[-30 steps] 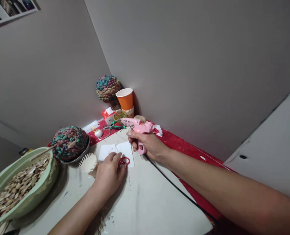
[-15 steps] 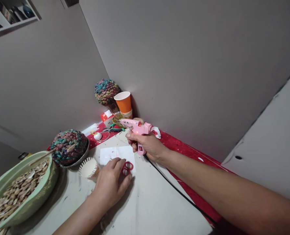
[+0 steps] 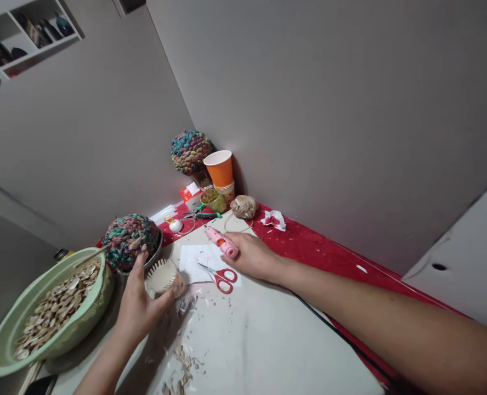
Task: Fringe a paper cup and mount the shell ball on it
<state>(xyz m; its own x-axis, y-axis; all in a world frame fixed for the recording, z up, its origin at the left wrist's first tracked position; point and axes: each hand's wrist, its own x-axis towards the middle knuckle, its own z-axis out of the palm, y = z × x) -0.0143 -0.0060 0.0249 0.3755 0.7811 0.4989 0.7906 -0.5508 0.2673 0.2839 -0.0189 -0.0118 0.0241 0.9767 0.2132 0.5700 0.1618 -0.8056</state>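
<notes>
My right hand (image 3: pixel 255 257) is wrapped round a pink hot glue gun (image 3: pixel 222 242), its nozzle toward the back of the table and its cord trailing under my forearm. My left hand (image 3: pixel 139 302) is open, thumb and fingers spread around the near side of a short paper cup (image 3: pixel 163 277) with a fringe-cut rim. The thumb reaches the cup's side; whether it grips is unclear. Between my hands, red-handled scissors (image 3: pixel 224 278) lie partly on a white paper sheet (image 3: pixel 190 255). Behind the cup, a ball of multicoloured shells (image 3: pixel 130 241) rests in a metal bowl (image 3: pixel 156 253).
A green basin (image 3: pixel 93 312) of shells stands at left. Toward the back are a finished-looking shell ball (image 3: pixel 190 151), an orange paper cup (image 3: pixel 220 169), twine (image 3: pixel 244 207), pliers (image 3: pixel 208 215) and crumpled tissue (image 3: pixel 274 220). Scraps (image 3: pixel 181 373) litter the front. Walls close off the back.
My left hand has moved left from over the scissors to the cup, uncovering the scissors. My right hand has lowered the glue gun and turned it, bringing the twine into view.
</notes>
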